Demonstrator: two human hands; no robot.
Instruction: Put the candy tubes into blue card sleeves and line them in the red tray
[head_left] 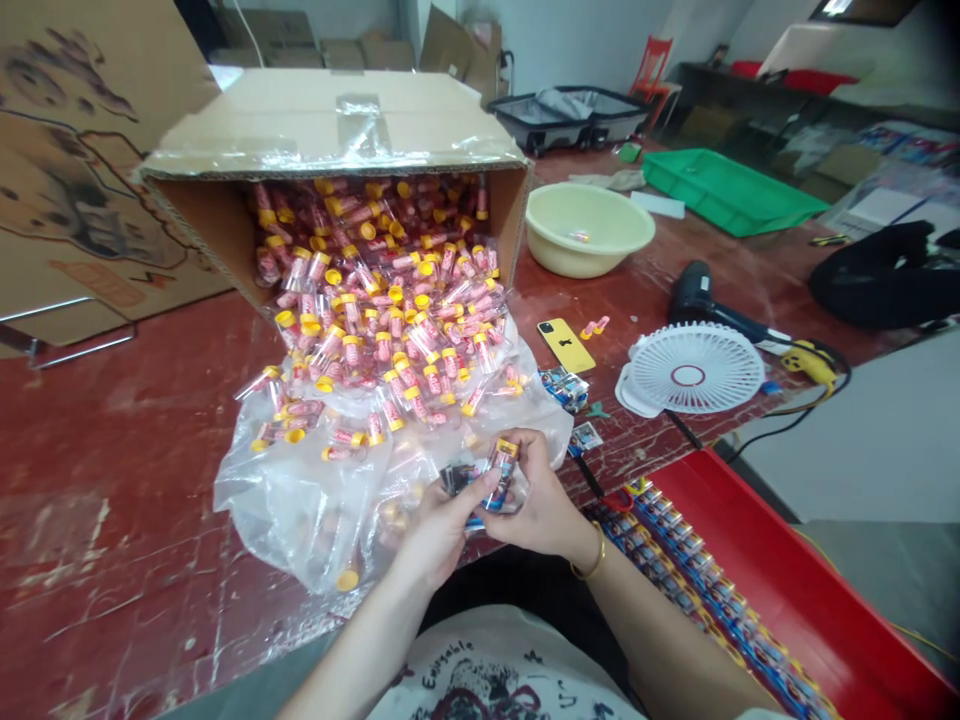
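Note:
Both hands meet low in the middle, in front of an open cardboard box (337, 125). My right hand (540, 505) is closed around a small clear tube (504, 462) with a yellow cap and a printed blue wrapper over it. My left hand (439, 530) is closed on several dark and blue printed wrapper sleeves (457, 478), its thumb pressed against the tube. Many pink-filled tubes with yellow caps (397, 320) spill from the box onto a clear plastic bag (300, 520) beneath my hands.
A red tray (787, 540) at lower right holds rows of wrapped tubes (697, 560). Right of the box are a cream basin (592, 245), a yellow phone (566, 345), a white fan (690, 370), a hair dryer (697, 290) with a cable, and a green tray (727, 190).

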